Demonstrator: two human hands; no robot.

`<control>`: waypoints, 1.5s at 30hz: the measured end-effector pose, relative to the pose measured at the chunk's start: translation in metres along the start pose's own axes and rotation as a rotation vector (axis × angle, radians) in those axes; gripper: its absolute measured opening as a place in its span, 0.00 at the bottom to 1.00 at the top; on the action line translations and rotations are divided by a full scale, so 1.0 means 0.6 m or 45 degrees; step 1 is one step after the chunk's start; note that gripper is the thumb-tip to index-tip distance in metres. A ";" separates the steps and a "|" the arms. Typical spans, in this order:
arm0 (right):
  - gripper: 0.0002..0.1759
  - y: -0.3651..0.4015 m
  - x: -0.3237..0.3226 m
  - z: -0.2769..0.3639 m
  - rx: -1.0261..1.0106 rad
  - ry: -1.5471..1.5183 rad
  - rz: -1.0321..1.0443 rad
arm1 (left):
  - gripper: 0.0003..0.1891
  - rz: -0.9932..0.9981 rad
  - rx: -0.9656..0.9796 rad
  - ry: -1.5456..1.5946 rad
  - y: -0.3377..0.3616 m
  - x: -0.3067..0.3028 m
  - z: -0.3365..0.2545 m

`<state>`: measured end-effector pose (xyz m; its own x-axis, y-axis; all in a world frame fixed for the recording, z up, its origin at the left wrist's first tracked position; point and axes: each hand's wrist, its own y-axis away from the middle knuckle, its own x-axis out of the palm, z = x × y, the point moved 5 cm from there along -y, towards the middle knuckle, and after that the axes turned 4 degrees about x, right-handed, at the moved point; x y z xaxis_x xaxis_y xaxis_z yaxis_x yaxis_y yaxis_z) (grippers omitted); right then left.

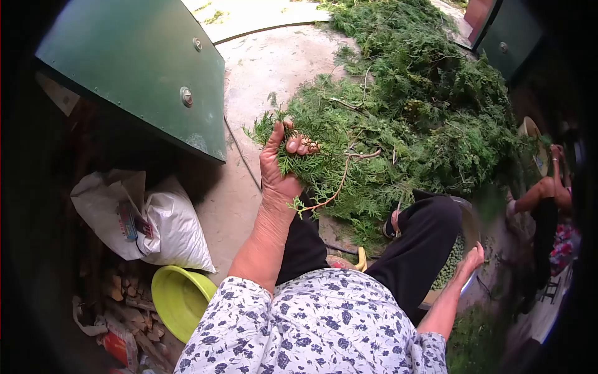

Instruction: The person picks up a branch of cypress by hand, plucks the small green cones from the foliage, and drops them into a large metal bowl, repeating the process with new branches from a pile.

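Left hand (288,149), fingers curled around 1 leafy green sprig (311,165), seemingly loosely.

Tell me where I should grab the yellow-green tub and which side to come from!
I'd grip the tub by its rim, on the edge closest to the person's left sleeve, coming from that side. Its wide mouth is open to view, so fingers should fit inside with the thumb outside. I can't see a handle.
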<state>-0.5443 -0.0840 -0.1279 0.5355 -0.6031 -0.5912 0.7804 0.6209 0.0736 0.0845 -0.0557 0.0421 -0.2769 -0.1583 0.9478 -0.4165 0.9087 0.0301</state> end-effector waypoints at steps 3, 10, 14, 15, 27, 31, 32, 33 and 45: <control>0.13 0.069 0.008 0.141 -0.143 -0.540 0.098 | 0.09 0.008 -0.088 0.059 -0.022 0.003 0.024; 0.16 0.440 0.105 0.536 -1.389 -0.191 0.899 | 0.09 0.018 -0.354 0.005 -0.066 0.011 0.099; 0.17 0.483 0.212 0.527 -1.339 -0.089 1.418 | 0.10 -0.051 -0.373 -0.132 -0.094 0.000 0.119; 0.13 0.479 0.234 0.515 -1.436 -0.079 1.363 | 0.10 -0.052 -0.368 -0.124 -0.103 -0.008 0.119; 0.08 0.427 0.266 0.472 -1.326 0.537 1.695 | 0.05 -0.599 0.028 -0.407 -0.248 -0.109 0.005; 0.14 0.457 0.285 0.347 -1.653 1.134 2.131 | 0.05 -0.620 0.009 -0.409 -0.256 -0.117 -0.001; 0.14 0.448 0.310 0.312 -1.642 1.144 2.133 | 0.05 -0.586 0.022 -0.405 -0.258 -0.111 -0.001; 0.13 0.443 0.334 0.265 -1.617 1.309 2.300 | 0.05 -0.593 0.016 -0.402 -0.260 -0.108 -0.002; 0.19 0.371 0.502 0.838 -0.661 -0.834 1.472 | 0.03 -0.615 0.056 -0.378 -0.284 -0.102 -0.027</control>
<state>-0.0470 -0.3794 0.1145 0.9404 0.3306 0.0799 -0.3188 0.9386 -0.1317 0.1867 -0.1948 -0.0158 -0.2749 -0.6593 0.6999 -0.5901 0.6903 0.4185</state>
